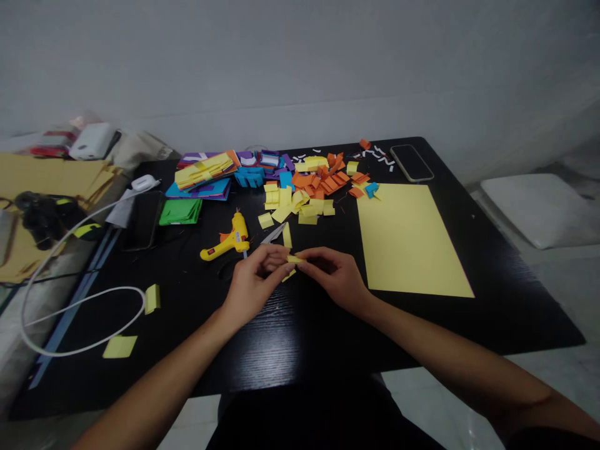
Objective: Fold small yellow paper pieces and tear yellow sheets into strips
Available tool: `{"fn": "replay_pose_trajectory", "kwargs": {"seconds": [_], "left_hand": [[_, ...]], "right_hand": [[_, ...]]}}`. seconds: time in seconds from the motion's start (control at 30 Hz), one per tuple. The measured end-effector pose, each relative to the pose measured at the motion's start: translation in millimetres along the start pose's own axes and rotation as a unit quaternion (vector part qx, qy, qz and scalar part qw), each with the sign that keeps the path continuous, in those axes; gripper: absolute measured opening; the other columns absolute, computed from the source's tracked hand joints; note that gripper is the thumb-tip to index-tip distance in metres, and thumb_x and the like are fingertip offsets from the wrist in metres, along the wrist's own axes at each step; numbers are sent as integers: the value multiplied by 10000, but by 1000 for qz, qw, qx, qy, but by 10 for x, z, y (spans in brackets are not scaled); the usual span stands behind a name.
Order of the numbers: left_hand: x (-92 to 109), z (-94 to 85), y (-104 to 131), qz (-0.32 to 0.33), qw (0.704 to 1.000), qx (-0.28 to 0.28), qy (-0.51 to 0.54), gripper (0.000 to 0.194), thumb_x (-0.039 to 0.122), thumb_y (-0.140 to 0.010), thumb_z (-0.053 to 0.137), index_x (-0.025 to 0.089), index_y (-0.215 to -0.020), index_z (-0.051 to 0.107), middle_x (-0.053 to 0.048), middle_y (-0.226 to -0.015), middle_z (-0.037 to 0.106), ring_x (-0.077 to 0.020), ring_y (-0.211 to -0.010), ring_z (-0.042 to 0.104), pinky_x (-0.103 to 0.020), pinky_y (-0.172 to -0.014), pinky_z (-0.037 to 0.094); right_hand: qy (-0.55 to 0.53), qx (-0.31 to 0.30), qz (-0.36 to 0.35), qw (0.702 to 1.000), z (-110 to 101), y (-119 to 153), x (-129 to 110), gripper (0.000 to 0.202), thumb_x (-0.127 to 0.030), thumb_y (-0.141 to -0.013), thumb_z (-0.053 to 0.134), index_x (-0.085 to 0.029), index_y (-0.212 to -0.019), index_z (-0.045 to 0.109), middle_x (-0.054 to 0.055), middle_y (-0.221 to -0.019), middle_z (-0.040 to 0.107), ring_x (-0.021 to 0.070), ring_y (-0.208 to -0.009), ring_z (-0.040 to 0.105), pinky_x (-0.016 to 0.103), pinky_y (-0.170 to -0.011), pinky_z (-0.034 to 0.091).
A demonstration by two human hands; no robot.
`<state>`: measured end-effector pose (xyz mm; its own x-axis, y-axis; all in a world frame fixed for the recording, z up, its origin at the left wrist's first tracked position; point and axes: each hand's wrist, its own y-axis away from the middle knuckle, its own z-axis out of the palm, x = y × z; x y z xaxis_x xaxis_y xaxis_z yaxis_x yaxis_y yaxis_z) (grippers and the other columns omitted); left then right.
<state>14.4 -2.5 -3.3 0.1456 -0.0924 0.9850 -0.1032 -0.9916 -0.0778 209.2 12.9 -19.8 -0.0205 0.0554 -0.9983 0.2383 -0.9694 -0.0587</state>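
Small yellow paper piece [293, 261], folded, narrow, pinched at both ends between fingertips of both hands, held just above the black bench [290, 337], one corner drooping down-left

Black bench [290, 350], faint wood grain. Large pale yellow sheet [410, 240] toward right edge. Small yellow paper strip [293, 259] between both hands. Glue gun [229, 240] yellow, orange trigger, red mark. Heap of paper pieces [312, 187] near far edge: yellow, orange, few blue. Paper stack [206, 175] at far left: yellow, orange, blue, purple. Green folded papers [180, 211]. White scraps [375, 156]. Dark phone [411, 162], pale rim. White cable [84, 300]. Two yellow squares [135, 322] near left edge.
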Motion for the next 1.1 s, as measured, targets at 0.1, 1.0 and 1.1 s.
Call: {"fn": "replay_pose_trajectory", "kwargs": {"seconds": [0.1,1.0,1.1], "left_hand": [[-1,17,2,-16,999,14,26,289,307,-852,792,175,-1080,672,-41,-917,757,-150,-789,720,-260,-756,591],[-51,-20,-4,-34,999,-26,-26,252,351,-890,753,190,-1055,650,-19,-841,694,-146,-725,655,-286,-708,547],[-36,-14,5,-21,999,7,-35,234,341,-886,760,206,-976,592,-16,-906,689,-135,-739,643,-276,-701,533]], "right_hand": [[19,13,-12,1000,6,11,5,228,-361,-838,818,-221,-1016,790,46,-996,801,205,-913,758,338,-867,610],[-102,-44,72,991,-20,-40,15,325,-350,-760,877,-228,-1033,748,12,-900,745,164,-833,725,332,-850,618],[-125,-53,70,988,-15,-36,9,392,-325,-755,883,-244,-1113,746,-14,-875,699,145,-821,708,316,-863,608]]}}
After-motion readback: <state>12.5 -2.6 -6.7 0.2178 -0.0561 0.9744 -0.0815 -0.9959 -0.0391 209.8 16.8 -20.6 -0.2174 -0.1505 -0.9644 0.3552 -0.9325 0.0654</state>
